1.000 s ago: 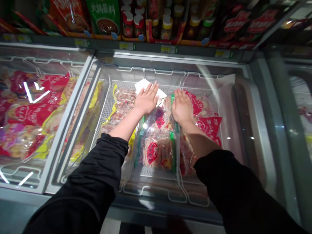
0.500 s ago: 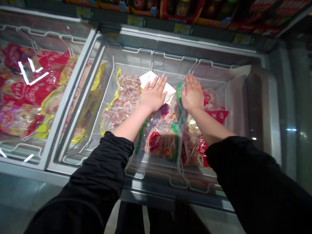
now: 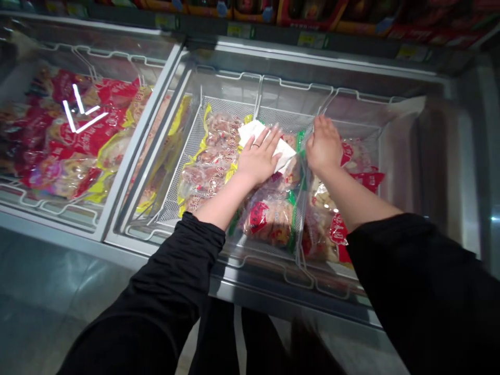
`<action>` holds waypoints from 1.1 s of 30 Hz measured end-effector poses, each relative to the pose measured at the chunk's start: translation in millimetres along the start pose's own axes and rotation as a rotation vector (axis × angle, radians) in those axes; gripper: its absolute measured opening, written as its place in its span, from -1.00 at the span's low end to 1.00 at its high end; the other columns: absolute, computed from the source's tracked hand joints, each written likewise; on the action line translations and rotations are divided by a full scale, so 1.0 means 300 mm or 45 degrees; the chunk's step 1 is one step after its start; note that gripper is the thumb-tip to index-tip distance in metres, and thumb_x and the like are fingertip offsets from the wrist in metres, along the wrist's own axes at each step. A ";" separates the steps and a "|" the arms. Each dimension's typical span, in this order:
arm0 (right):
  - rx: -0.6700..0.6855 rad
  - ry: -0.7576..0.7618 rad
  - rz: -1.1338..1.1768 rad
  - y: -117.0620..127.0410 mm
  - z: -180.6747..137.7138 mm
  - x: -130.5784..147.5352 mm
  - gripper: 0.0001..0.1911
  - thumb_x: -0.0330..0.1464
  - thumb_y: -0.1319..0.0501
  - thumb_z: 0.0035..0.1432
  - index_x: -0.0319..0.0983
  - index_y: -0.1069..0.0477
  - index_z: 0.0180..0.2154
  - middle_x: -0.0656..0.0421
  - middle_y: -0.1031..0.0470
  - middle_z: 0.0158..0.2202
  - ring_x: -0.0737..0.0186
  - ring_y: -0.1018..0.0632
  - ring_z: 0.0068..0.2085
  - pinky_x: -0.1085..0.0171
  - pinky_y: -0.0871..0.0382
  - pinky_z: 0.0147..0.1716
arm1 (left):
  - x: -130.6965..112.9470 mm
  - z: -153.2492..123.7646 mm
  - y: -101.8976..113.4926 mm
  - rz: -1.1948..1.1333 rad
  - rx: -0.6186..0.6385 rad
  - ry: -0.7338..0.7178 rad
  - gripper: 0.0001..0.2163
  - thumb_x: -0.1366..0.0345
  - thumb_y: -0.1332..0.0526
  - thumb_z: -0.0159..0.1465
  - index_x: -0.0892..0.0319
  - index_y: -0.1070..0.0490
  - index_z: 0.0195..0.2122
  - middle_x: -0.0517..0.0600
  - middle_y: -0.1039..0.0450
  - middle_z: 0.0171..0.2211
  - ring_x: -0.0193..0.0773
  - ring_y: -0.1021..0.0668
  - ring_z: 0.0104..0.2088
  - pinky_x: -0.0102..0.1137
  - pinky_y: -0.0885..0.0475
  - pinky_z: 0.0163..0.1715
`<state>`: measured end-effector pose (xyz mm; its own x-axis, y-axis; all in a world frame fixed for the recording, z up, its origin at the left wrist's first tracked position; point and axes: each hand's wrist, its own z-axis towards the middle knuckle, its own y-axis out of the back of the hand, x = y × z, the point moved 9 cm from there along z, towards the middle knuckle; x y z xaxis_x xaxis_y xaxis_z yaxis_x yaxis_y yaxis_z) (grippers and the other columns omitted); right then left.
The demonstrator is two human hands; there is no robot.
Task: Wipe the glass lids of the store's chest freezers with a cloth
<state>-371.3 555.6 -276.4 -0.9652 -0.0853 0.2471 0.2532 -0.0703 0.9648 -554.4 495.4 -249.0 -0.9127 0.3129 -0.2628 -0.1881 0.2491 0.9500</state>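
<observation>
My left hand (image 3: 260, 156) lies flat, fingers stretched, on a white cloth or paper wipe (image 3: 287, 151). A ring is on one finger. The wipe is spread over the clear glass lid (image 3: 269, 263) of a chest freezer. To the right, my right hand (image 3: 323, 146) rests on the glass with its fingers straight and close together, apart from the wipe. Below the lid are packs of frozen food: a yellow-edged bag (image 3: 219, 135) at the left, a green-edged bag (image 3: 269, 221) in the middle and red bags (image 3: 369, 181) at the right.
White wire baskets (image 3: 292, 83) divide the freezer's inside. A metal frame bar (image 3: 145, 138) separates it from the left section, where red bags (image 3: 84, 127) lie under glass with bright light reflections. Shelves with boxed goods (image 3: 312, 13) and price tags stand behind.
The view has shifted, so the freezer and both hands appear farther right. Both hands stay flat, at nearly the same places on the lid.
</observation>
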 end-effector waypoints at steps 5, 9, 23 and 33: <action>0.157 0.004 0.035 0.029 -0.202 0.061 -0.24 -0.18 0.15 0.51 -0.36 0.03 0.59 -0.07 -0.01 0.63 -0.13 -0.06 0.61 -0.23 0.00 0.55 | 0.002 -0.172 -0.015 0.049 0.004 0.111 -0.35 0.16 0.15 0.56 0.22 0.15 0.64 0.02 0.15 0.65 -0.08 0.04 0.63 -0.04 0.09 0.60; 0.149 0.069 0.078 0.054 -0.384 0.115 -0.27 -0.19 0.13 0.53 -0.29 0.03 0.60 -0.03 -0.06 0.62 -0.11 -0.09 0.60 -0.24 0.01 0.56 | -0.112 -0.178 -0.050 0.063 0.077 -0.007 -0.36 0.15 0.16 0.57 0.18 0.12 0.64 -0.07 0.15 0.65 -0.17 0.03 0.63 -0.11 0.12 0.61; 0.225 0.150 0.095 0.093 -0.655 0.126 -0.28 -0.21 0.10 0.56 -0.20 0.09 0.62 0.02 -0.09 0.61 -0.14 -0.12 0.59 -0.30 0.00 0.56 | -0.118 -0.414 -0.074 0.054 0.054 0.006 -0.38 0.14 0.16 0.59 0.18 0.08 0.63 -0.01 0.08 0.63 -0.16 0.01 0.63 -0.08 0.06 0.60; 0.219 0.116 0.116 0.107 -0.663 0.141 -0.30 -0.24 0.13 0.55 -0.22 0.02 0.60 0.07 -0.11 0.60 -0.07 -0.08 0.61 -0.25 0.04 0.57 | -0.014 -0.379 -0.042 0.041 0.008 0.119 -0.37 0.17 0.15 0.58 0.24 0.10 0.63 0.02 0.13 0.64 -0.13 0.03 0.63 -0.08 0.10 0.59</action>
<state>-391.2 352.2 -252.8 -0.9270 -0.1732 0.3327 0.3171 0.1120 0.9418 -589.5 386.9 -240.7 -0.9482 0.2340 -0.2148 -0.1560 0.2460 0.9566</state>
